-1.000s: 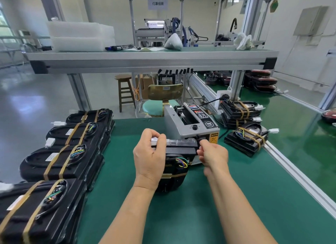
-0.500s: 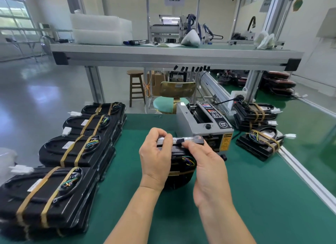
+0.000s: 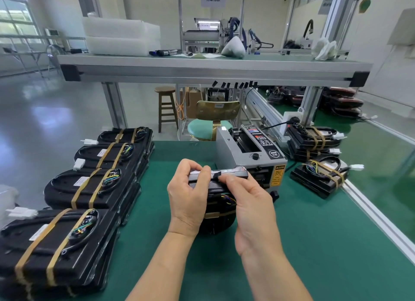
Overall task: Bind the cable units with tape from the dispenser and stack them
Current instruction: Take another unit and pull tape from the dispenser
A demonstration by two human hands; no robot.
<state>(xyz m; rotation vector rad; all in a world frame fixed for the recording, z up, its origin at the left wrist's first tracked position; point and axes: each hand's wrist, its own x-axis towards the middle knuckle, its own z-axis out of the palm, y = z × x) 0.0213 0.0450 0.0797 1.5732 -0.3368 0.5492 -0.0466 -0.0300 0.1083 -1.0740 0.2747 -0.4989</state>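
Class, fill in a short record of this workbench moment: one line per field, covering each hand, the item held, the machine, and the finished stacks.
left hand: grips the upright cable unit's top edge
right hand: fingers pressing along that top edge
cable unit: black, standing on edge on the green mat
tape dispenser: grey, just behind the unit
taped stacks: row on the left; more on the right

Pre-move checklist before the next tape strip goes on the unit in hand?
1. Left hand holding cable unit upright on table: ok.
2. Right hand pinching at the unit's top edge: ok.
3. One tan tape band already across the unit: ok.
4. Fresh strip waiting at tape dispenser: cannot tell.
5. Bound stacks on the left ready to take it: ok.
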